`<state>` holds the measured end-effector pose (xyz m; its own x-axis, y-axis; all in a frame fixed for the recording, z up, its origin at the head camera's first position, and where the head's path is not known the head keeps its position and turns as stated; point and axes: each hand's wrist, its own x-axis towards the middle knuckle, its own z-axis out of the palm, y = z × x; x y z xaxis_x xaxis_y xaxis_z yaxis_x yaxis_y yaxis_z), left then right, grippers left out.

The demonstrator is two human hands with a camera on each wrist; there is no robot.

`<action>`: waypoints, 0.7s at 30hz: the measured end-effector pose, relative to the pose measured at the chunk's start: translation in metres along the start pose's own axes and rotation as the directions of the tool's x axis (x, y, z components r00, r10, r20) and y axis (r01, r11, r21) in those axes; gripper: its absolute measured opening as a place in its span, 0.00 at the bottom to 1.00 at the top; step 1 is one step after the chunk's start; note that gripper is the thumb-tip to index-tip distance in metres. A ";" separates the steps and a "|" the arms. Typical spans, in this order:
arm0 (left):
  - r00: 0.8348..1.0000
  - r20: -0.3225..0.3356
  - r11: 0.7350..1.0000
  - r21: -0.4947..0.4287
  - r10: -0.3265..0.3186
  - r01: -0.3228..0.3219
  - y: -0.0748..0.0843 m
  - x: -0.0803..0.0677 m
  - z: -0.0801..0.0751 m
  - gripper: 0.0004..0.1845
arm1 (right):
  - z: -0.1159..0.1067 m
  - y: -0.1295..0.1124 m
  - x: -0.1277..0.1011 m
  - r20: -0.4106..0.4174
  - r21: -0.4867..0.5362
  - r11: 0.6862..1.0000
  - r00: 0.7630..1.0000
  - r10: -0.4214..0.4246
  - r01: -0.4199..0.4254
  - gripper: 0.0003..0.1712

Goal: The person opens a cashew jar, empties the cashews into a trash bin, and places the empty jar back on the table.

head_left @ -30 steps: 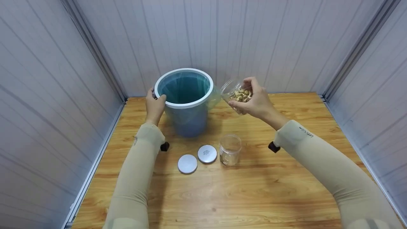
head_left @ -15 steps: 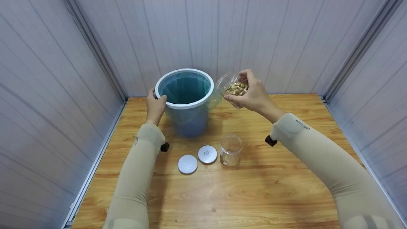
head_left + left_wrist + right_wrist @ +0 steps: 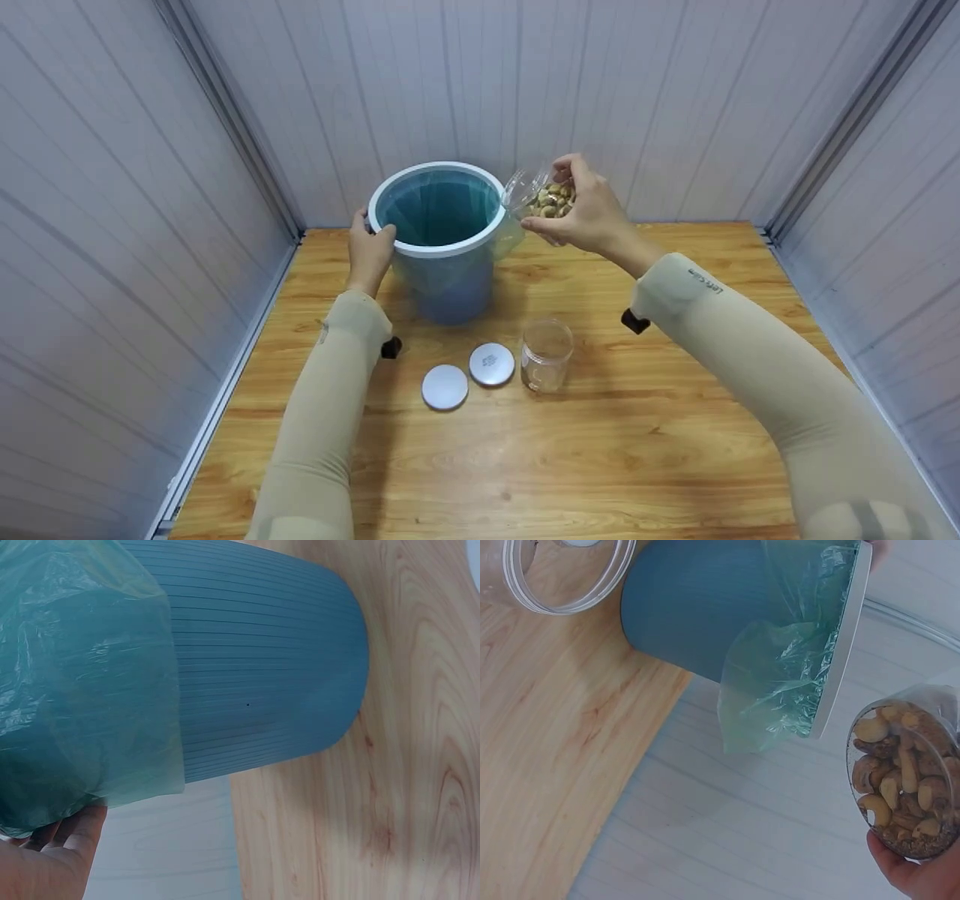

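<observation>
A blue trash bin [image 3: 454, 289] with a white rim ring stands upright, lined with a green plastic bag [image 3: 97, 690] that hangs over its outside. My left hand [image 3: 370, 253] grips the rim at the left, thumb on top. On the other side, my right hand [image 3: 596, 214] holds a clear plastic jar [image 3: 523, 191] tilted, its open mouth toward the bin at the right edge of the rim. Inside the jar lie several nuts [image 3: 907, 772] that look like cashews, with fine crumbs at the bottom in the right wrist view.
A second clear jar [image 3: 546, 360] stands open on the wooden table [image 3: 600, 457]. Left of it lie two round silver-white lids, one lid [image 3: 492, 364] close to the jar and another lid [image 3: 445, 387] further left. Panelled walls [image 3: 480, 82] enclose the table at the back and sides.
My right hand has moved the jar of nuts left and slightly up, until its mouth reaches the bin's rim. The left hand and the bin hold their place.
</observation>
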<state>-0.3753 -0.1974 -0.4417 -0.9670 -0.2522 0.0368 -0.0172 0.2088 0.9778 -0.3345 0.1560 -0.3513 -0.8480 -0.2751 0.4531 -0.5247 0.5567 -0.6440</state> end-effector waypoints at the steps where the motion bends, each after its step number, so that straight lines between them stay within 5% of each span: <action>1: 1.000 0.001 1.000 -0.001 0.001 -0.001 0.000 0.000 0.000 0.38 | 0.000 0.000 0.001 0.001 -0.005 1.000 1.000 0.000 0.000 0.47; 21: 1.000 0.008 1.000 0.006 -0.023 0.023 0.002 0.000 -0.002 0.40 | 0.012 -0.010 0.026 0.077 -0.095 0.995 0.997 -0.019 0.026 0.50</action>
<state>-0.3745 -0.1991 -0.4394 -0.9682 -0.2498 0.0125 -0.0414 0.2090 0.9770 -0.3520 0.1335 -0.3405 -0.8414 -0.3449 0.4162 -0.5369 0.6215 -0.5704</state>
